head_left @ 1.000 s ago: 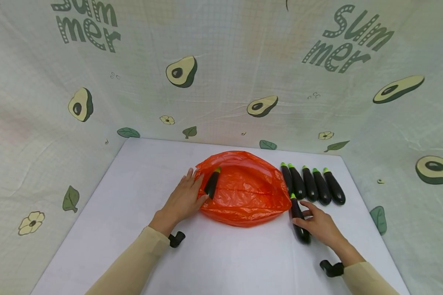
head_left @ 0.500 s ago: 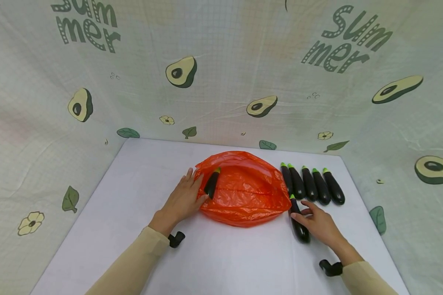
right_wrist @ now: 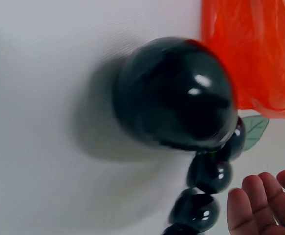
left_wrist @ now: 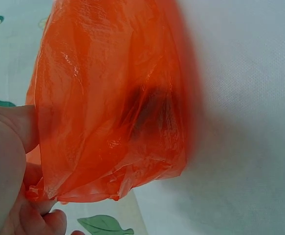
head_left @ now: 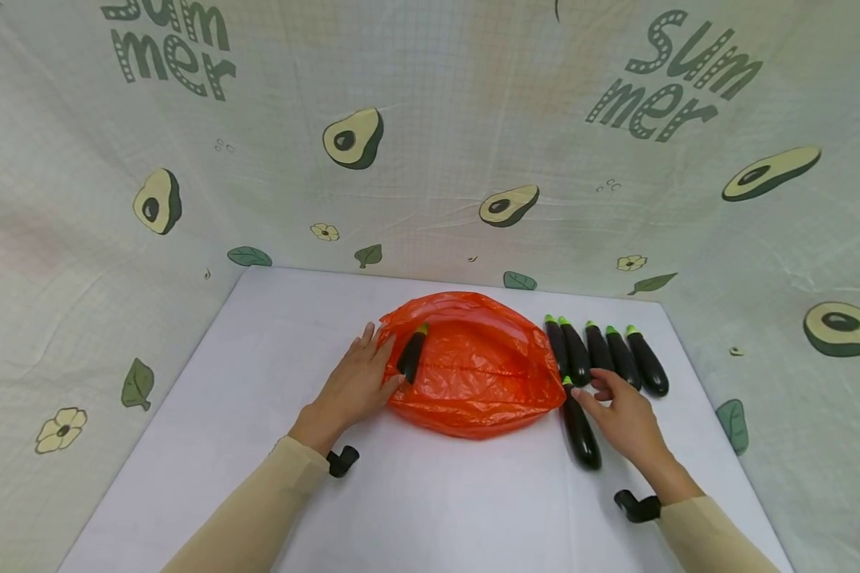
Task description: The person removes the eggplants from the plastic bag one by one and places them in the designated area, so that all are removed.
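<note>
A red plastic bag point(head_left: 487, 382) lies with its mouth spread on the table. My left hand point(head_left: 347, 390) holds its left rim, thumb on one side of the film and fingers on the other in the left wrist view. One eggplant point(head_left: 411, 362) with a green stem end shows inside the bag, close to that hand. At the bag's right edge lies another eggplant point(head_left: 582, 439), its rounded end toward me. My right hand point(head_left: 629, 420) is over its stem end, thumb close to the stem. In the right wrist view the fingers point(right_wrist: 259, 200) are extended beyond the large eggplant.
Several more eggplants point(head_left: 644, 364) lie side by side at the back right, stem ends away from me. The white table point(head_left: 430, 501) meets a cloth backdrop point(head_left: 430, 159) printed with avocados at its back and sides.
My right hand has slid away from me, from the middle of the front eggplant up to its stem end. The left hand and the bag have hardly moved.
</note>
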Available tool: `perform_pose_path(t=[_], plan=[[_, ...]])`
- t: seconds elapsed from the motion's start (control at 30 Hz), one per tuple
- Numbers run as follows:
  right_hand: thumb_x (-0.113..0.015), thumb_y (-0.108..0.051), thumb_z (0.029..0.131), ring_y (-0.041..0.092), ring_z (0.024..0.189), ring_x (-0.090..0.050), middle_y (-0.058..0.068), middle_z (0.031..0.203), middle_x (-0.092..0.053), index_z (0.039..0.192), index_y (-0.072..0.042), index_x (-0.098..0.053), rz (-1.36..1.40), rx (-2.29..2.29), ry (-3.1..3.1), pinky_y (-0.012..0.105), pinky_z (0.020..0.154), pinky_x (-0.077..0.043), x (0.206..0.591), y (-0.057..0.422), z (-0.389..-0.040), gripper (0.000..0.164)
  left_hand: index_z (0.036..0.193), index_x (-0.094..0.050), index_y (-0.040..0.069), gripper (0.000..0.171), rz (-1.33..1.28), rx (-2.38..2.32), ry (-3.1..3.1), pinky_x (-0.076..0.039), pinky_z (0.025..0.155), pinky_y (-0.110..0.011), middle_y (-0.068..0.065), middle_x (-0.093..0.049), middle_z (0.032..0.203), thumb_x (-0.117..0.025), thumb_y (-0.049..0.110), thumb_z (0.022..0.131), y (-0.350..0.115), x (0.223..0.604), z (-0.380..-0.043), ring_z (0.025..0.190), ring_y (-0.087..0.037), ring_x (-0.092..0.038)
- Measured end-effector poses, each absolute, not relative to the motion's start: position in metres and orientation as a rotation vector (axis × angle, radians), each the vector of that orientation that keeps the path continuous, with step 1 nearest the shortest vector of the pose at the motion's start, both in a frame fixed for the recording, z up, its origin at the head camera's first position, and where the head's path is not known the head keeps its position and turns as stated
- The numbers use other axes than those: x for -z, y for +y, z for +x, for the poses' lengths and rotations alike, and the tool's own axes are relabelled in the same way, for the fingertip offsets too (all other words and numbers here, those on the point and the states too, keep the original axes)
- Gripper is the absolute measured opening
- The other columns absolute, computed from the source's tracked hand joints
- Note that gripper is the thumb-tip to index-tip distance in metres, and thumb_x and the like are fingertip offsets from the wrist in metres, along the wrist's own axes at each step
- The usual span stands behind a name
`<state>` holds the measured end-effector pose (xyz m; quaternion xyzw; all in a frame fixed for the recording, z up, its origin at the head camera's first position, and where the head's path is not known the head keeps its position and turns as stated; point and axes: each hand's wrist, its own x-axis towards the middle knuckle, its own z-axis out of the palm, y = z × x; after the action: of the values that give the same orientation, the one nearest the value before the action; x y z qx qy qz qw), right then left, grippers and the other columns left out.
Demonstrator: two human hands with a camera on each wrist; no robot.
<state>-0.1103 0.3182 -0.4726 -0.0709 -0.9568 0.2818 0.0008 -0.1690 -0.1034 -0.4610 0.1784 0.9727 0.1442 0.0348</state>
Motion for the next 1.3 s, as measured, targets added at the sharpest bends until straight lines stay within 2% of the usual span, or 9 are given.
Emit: perform_pose_path(t=[0.27,0.43,0.7,0.93,1.07,1.3], plan=[[-0.068,-0.031,0.103,0.038,0.107,-0.065,0.027,0.126,-0.067,0.144,0.003,-0.057,-0.096,-0.897,-2.838,0.051,0.085,-0.063,0.46,0.297,-0.121,0.054,0.164,-0.034,0.002,0.083,0.56,-0.384,3.003,-0.019,0.132,-0.054,-0.02,-0.03,0.172,-0.068,0.044,0.101,-0.103,0.458,-0.171,0.164,-0.038,-0.012],[-0.068,-0.03,0.104,0.035,0.105,-0.064,0.023,0.123,-0.066,0.144,0.001,-0.057,-0.045,-0.941,-2.809,0.052,0.088,-0.062,0.451,0.276,-0.132,0.052,0.164,-0.034,0.002,0.083,0.566,-0.363,3.021,-0.02,0.131,-0.054,-0.02,-0.031,0.171,-0.069,0.044,0.101,-0.103,0.459,-0.172,0.164,-0.038,-0.013],[-0.069,-0.03,0.103,0.036,0.113,-0.064,0.021,0.133,-0.064,0.148,-0.001,-0.054,0.031,-1.049,-2.825,0.054,0.096,-0.061,0.448,0.228,-0.152,0.055,0.164,-0.035,0.003,0.081,0.573,-0.301,3.044,-0.017,0.132,-0.053,-0.019,-0.027,0.173,-0.066,0.045,0.102,-0.105,0.458,-0.171,0.164,-0.037,-0.012],[-0.07,-0.032,0.103,0.034,0.119,-0.063,0.019,0.139,-0.063,0.149,-0.005,-0.052,0.056,-1.184,-2.831,0.052,0.1,-0.06,0.447,0.178,-0.169,0.056,0.163,-0.036,0.002,0.08,0.569,-0.315,3.053,-0.018,0.132,-0.055,-0.02,-0.027,0.173,-0.067,0.044,0.102,-0.104,0.457,-0.171,0.164,-0.038,-0.013],[-0.071,-0.032,0.102,0.033,0.119,-0.064,0.017,0.139,-0.063,0.147,-0.006,-0.053,0.051,-1.285,-2.813,0.05,0.099,-0.06,0.45,0.15,-0.179,0.055,0.163,-0.036,0.002,0.081,0.57,-0.309,3.05,-0.02,0.131,-0.055,-0.02,-0.028,0.172,-0.067,0.044,0.102,-0.104,0.458,-0.171,0.164,-0.038,-0.013],[-0.073,-0.031,0.101,0.03,0.115,-0.064,0.018,0.14,-0.062,0.154,-0.012,-0.046,0.023,-1.505,-2.762,0.048,0.095,-0.062,0.463,0.11,-0.195,0.063,0.163,-0.037,0.001,0.081,0.58,-0.34,3.053,-0.019,0.131,-0.054,-0.021,-0.03,0.171,-0.069,0.042,0.101,-0.103,0.46,-0.171,0.164,-0.038,-0.014]])
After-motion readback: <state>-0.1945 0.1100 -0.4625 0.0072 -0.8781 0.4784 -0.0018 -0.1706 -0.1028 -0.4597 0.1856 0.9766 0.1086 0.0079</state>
